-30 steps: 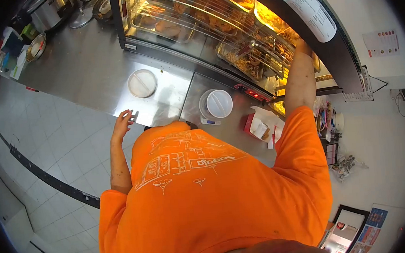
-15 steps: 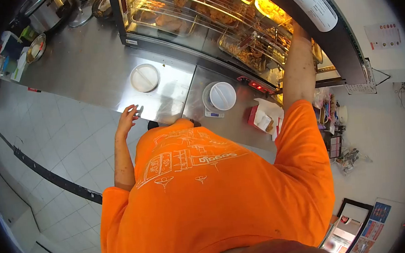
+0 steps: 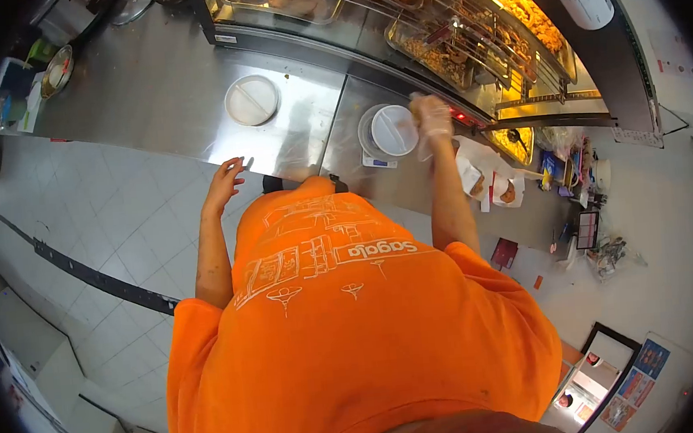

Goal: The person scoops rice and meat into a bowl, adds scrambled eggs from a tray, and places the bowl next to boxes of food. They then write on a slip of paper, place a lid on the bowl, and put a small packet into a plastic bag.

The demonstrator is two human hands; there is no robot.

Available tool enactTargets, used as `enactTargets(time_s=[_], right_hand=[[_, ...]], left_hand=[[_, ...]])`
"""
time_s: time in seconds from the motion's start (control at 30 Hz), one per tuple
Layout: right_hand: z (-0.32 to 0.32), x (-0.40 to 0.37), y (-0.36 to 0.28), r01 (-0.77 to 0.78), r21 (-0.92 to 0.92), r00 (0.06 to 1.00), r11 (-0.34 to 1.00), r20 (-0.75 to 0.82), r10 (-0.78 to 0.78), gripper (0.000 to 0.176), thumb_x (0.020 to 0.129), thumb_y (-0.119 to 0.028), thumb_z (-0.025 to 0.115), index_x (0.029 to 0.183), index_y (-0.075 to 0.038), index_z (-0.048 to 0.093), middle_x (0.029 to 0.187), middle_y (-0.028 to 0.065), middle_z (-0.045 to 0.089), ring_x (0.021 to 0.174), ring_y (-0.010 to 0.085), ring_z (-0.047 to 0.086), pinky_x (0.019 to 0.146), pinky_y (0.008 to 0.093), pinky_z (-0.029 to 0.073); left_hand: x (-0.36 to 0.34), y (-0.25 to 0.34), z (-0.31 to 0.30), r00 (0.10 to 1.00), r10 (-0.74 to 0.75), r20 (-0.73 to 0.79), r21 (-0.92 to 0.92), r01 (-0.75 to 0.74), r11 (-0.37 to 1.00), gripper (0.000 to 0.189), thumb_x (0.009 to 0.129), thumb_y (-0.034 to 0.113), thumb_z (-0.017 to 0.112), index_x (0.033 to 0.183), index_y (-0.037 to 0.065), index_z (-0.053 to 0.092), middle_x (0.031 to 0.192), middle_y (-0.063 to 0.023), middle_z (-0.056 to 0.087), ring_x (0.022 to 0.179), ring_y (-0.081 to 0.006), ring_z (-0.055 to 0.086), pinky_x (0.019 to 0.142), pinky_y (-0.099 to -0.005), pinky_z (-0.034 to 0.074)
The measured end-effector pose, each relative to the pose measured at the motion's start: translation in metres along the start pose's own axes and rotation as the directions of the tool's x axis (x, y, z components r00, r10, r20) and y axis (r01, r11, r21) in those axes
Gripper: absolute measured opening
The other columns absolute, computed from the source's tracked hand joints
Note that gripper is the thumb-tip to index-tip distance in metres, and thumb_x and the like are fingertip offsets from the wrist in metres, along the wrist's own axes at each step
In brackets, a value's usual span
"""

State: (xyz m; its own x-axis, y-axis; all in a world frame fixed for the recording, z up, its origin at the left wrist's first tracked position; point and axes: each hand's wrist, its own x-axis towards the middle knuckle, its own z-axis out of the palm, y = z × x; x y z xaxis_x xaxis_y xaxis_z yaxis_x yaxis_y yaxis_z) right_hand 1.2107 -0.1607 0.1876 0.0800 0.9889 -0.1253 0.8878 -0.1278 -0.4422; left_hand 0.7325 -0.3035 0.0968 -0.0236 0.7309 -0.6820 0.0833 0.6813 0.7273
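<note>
My right hand (image 3: 431,118), in a clear plastic glove, is over the counter beside a white round tub (image 3: 394,130). Its fingers are curled and blurred; what they hold, if anything, I cannot make out. Under the tub is a small digital scale (image 3: 380,162), partly covered. My left hand (image 3: 224,185) hangs by the counter's front edge, fingers apart and holding nothing. Beyond it on the counter sits a white round dish (image 3: 252,100) with a bar across its middle. An open paper box (image 3: 472,176) with a browned piece of food lies right of my right forearm.
A heated glass display case (image 3: 349,41) with wire racks and food trays stands along the back. One tray (image 3: 521,7) holds yellow-orange food. The steel counter (image 3: 141,94) runs left to a metal bowl (image 3: 57,71). Packets (image 3: 558,167) and other items crowd the right end.
My right hand has come out of the display case and down to beside the white tub. My left hand stays near the counter edge. The view has shifted slightly.
</note>
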Motion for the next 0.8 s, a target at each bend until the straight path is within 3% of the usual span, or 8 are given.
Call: enactTargets(time_s=[0.1,0.2,0.3,0.4,0.5,0.6,0.73,0.8], right_hand=[[0.062,-0.009,0.03,0.137,0.173,0.979,0.975,-0.174,-0.107,0.024,0.086,-0.027,0.063,0.082,-0.003,0.063,0.08,0.0144,0.064,0.067,0.0285,0.061,0.068,0.039,0.05],[0.087,-0.012,0.037,0.328,-0.023,0.901,0.944,-0.292,-0.32,0.019,0.079,-0.022,0.068,0.08,-0.004,0.062,0.086,0.0164,0.066,0.078,0.0347,0.063,0.07,0.0423,0.051],[0.097,-0.02,0.03,0.345,-0.226,0.773,0.911,-0.482,-0.412,0.022,0.083,-0.026,0.066,0.089,-0.005,0.064,0.091,0.016,0.066,0.086,0.0335,0.063,0.076,0.0422,0.051],[0.071,-0.034,0.009,0.274,-0.167,0.882,0.947,-0.35,-0.317,0.022,0.083,-0.026,0.067,0.093,-0.006,0.064,0.095,0.0165,0.066,0.088,0.0333,0.063,0.075,0.0414,0.052],[0.061,-0.032,0.016,0.356,-0.106,0.854,0.929,-0.367,-0.369,0.023,0.083,-0.023,0.067,0.097,-0.004,0.066,0.098,0.0149,0.068,0.087,0.0278,0.066,0.074,0.0371,0.052],[0.045,-0.034,0.019,0.09,0.28,0.98,0.956,-0.194,-0.035,0.023,0.084,-0.02,0.068,0.1,-0.004,0.068,0.095,0.0118,0.07,0.082,0.0183,0.067,0.072,0.031,0.053],[0.049,-0.025,0.071,0.156,0.201,0.921,0.967,-0.383,-0.069,0.023,0.084,-0.017,0.069,0.101,-0.002,0.069,0.087,0.0102,0.07,0.074,0.0115,0.065,0.07,0.0267,0.052],[0.028,-0.039,0.06,0.193,0.225,0.879,0.955,-0.473,-0.067,0.023,0.083,-0.017,0.069,0.101,-0.002,0.069,0.084,0.01,0.07,0.072,0.0113,0.065,0.07,0.0265,0.053]], left_hand=[[0.005,0.011,0.001,1.0,0.012,0.027,0.065,-0.013,0.998,0.054,0.089,0.05,0.055,0.132,0.016,0.05,0.117,-0.0041,0.06,0.095,-0.0163,0.057,0.079,-0.0341,0.044],[0.008,0.018,0.001,0.999,0.026,0.03,0.104,-0.029,0.994,0.053,0.09,0.048,0.055,0.132,0.017,0.049,0.117,-0.0045,0.06,0.096,-0.0166,0.057,0.079,-0.0355,0.044],[0.011,0.02,0.005,0.999,0.021,0.043,0.116,-0.026,0.993,0.053,0.09,0.047,0.055,0.133,0.016,0.049,0.119,-0.0043,0.059,0.097,-0.0173,0.057,0.081,-0.0361,0.044],[0.005,0.017,0.011,0.998,-0.007,0.059,0.124,-0.001,0.992,0.053,0.091,0.047,0.054,0.133,0.016,0.048,0.121,-0.0041,0.059,0.099,-0.018,0.057,0.082,-0.0365,0.044],[0.0,0.012,0.016,0.999,-0.005,0.054,0.127,-0.002,0.992,0.055,0.09,0.049,0.054,0.133,0.016,0.048,0.12,-0.0053,0.059,0.097,-0.0175,0.057,0.08,-0.036,0.044],[-0.002,0.006,0.016,0.999,-0.011,0.045,0.122,0.006,0.992,0.055,0.09,0.049,0.054,0.133,0.016,0.048,0.121,-0.0054,0.059,0.097,-0.0179,0.057,0.08,-0.0354,0.044],[-0.004,0.004,0.015,0.999,-0.003,0.047,0.087,-0.001,0.996,0.057,0.089,0.05,0.055,0.133,0.015,0.048,0.121,-0.0055,0.059,0.097,-0.0182,0.057,0.08,-0.0347,0.044],[-0.005,0.004,0.016,0.999,-0.002,0.039,0.079,-0.002,0.997,0.055,0.09,0.048,0.055,0.134,0.016,0.047,0.121,-0.0048,0.059,0.098,-0.018,0.057,0.081,-0.0348,0.044]])
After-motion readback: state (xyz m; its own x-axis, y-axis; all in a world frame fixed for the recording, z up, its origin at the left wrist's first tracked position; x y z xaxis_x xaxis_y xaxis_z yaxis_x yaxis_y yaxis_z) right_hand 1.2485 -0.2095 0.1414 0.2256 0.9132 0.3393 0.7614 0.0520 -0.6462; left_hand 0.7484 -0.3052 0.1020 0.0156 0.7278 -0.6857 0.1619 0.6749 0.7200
